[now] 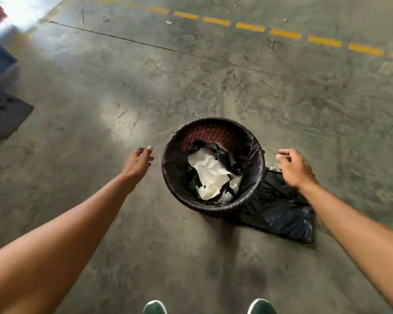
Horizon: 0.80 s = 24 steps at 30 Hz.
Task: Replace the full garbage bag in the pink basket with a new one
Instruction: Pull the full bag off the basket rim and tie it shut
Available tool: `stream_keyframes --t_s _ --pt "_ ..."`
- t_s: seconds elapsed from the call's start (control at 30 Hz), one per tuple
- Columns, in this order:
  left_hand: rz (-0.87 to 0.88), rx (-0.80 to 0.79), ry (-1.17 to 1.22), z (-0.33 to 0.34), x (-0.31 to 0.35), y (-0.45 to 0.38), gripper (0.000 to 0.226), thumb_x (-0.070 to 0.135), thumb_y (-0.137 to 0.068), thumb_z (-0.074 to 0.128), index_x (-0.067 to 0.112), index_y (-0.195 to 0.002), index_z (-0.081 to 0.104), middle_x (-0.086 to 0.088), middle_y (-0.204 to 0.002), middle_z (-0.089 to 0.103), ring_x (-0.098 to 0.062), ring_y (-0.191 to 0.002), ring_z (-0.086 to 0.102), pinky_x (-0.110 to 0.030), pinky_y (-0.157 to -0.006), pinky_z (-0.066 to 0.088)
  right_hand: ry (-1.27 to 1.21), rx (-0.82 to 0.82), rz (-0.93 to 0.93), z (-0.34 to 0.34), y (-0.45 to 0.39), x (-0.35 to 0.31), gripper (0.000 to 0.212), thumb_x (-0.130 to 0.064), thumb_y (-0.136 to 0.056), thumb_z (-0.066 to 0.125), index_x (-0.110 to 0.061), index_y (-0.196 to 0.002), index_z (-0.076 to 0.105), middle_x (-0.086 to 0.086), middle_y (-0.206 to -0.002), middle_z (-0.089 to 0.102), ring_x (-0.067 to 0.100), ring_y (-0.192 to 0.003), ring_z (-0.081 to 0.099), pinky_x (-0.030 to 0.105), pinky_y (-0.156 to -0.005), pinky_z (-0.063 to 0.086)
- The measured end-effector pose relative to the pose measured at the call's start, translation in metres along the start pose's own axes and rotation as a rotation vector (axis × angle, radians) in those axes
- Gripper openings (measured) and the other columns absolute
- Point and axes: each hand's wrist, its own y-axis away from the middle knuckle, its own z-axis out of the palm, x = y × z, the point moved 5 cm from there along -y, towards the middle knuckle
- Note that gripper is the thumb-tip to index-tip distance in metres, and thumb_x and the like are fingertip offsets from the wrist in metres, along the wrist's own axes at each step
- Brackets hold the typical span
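Note:
The pink basket [204,133] stands on the concrete floor ahead of me, its weave showing only at the far inner wall. A black garbage bag [175,175] lines it and is folded over the rim, with crumpled white paper [210,171] and black scraps inside. A flat folded black bag [281,214] lies on the floor against the basket's right side. My left hand [137,163] hovers just left of the rim, fingers loosely apart, holding nothing. My right hand [293,167] hovers to the right of the rim above the flat bag's far end, fingers curled, nothing in it.
Dark blue plastic crates or pallets [2,105] sit at the left edge. A dashed yellow line [250,27] crosses the floor far ahead. My green shoes [156,307] stand at the bottom edge. Bare concrete floor [100,132] surrounds the basket.

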Motion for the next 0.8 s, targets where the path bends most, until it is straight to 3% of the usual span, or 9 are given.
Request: stream_keyframes --t_s 0.07,0.13,0.17,0.3,0.37,0.43,0.53,0.7,0.8 --pt "-0.096 -0.067 0.143 0.025 -0.023 -0.032 0.044 0.048 -0.105 0.041 0.018 -0.129 0.062 -0.007 -0.12 0.07 -0.025 -0.105 0.065 -0.033 -0.077 0.046 -0.223 -0.046 0.053 0.028 -0.028 0.014 0.016 -0.028 -0.098 0.05 -0.018 -0.104 0.062 0.015 -0.113 0.067 0.033 -0.089 0.068 0.039 -0.081 0.056" --pt "-0.167 -0.126 0.198 0.038 -0.026 -0.057 0.04 0.05 -0.104 0.039 0.022 -0.116 0.065 -0.001 -0.109 0.069 -0.018 -0.092 0.063 -0.032 -0.076 0.045 -0.403 -0.117 0.132 0.046 -0.051 0.013 0.014 -0.026 -0.099 0.048 -0.019 -0.091 0.058 0.011 -0.095 0.063 0.019 -0.062 0.061 0.024 -0.054 0.049" --pt "-0.161 -0.15 0.225 0.049 -0.033 -0.073 0.04 0.052 -0.104 0.039 0.023 -0.11 0.066 0.0 -0.104 0.068 -0.016 -0.087 0.061 -0.031 -0.075 0.045 -0.446 -0.164 0.14 0.06 -0.067 0.021 0.015 -0.028 -0.099 0.048 -0.02 -0.09 0.057 0.006 -0.085 0.062 0.015 -0.056 0.058 0.023 -0.051 0.045" --pt "-0.008 -0.399 0.294 0.084 -0.028 -0.118 0.046 0.049 -0.102 0.046 0.016 -0.115 0.075 -0.006 -0.118 0.075 -0.023 -0.108 0.07 -0.034 -0.096 0.055 -0.516 -0.35 0.121 0.091 -0.114 0.023 0.017 -0.035 -0.091 0.05 -0.024 -0.082 0.058 0.003 -0.077 0.057 0.019 -0.067 0.049 0.033 -0.069 0.041" --pt "0.046 -0.538 0.289 0.096 -0.023 -0.124 0.048 0.047 -0.102 0.044 0.019 -0.099 0.083 -0.004 -0.106 0.081 -0.017 -0.097 0.077 -0.029 -0.08 0.062 -0.569 -0.438 0.085 0.097 -0.126 0.017 0.01 -0.03 -0.086 0.052 -0.022 -0.086 0.058 0.017 -0.084 0.052 0.026 -0.072 0.046 0.037 -0.08 0.041" --pt "0.024 -0.595 0.332 0.101 -0.022 -0.128 0.053 0.046 -0.103 0.042 0.018 -0.088 0.085 -0.004 -0.095 0.082 -0.015 -0.085 0.078 -0.025 -0.069 0.061 -0.632 -0.537 0.057 0.101 -0.127 0.011 0.027 -0.026 -0.092 0.046 -0.011 -0.089 0.068 0.026 -0.087 0.065 0.034 -0.075 0.062 0.04 -0.084 0.051" --pt "-0.014 -0.606 0.314 0.1 -0.022 -0.129 0.053 0.045 -0.104 0.044 0.015 -0.089 0.085 -0.006 -0.098 0.081 -0.017 -0.085 0.078 -0.027 -0.07 0.062 -0.665 -0.65 0.018 0.106 -0.123 0.003 0.042 -0.014 -0.101 0.037 -0.003 -0.091 0.076 0.019 -0.09 0.077 0.029 -0.078 0.076 0.041 -0.074 0.063" --pt "0.002 -0.582 0.116 0.087 -0.016 -0.13 0.041 0.039 -0.104 0.048 0.01 -0.102 0.076 -0.006 -0.105 0.08 -0.016 -0.09 0.077 -0.031 -0.084 0.06 -0.48 -0.607 0.046 0.095 -0.125 -0.005 0.025 -0.017 -0.098 0.047 -0.004 -0.11 0.064 0.018 -0.095 0.063 0.03 -0.078 0.059 0.041 -0.077 0.047" --pt "0.053 -0.455 0.039 0.075 -0.008 -0.138 0.034 0.037 -0.101 0.057 0.007 -0.094 0.071 -0.01 -0.092 0.074 -0.019 -0.074 0.071 -0.029 -0.071 0.055 -0.358 -0.61 0.02 0.089 -0.132 -0.009 0.021 -0.012 -0.095 0.051 -0.003 -0.101 0.069 0.014 -0.084 0.072 0.025 -0.069 0.068 0.035 -0.07 0.053"
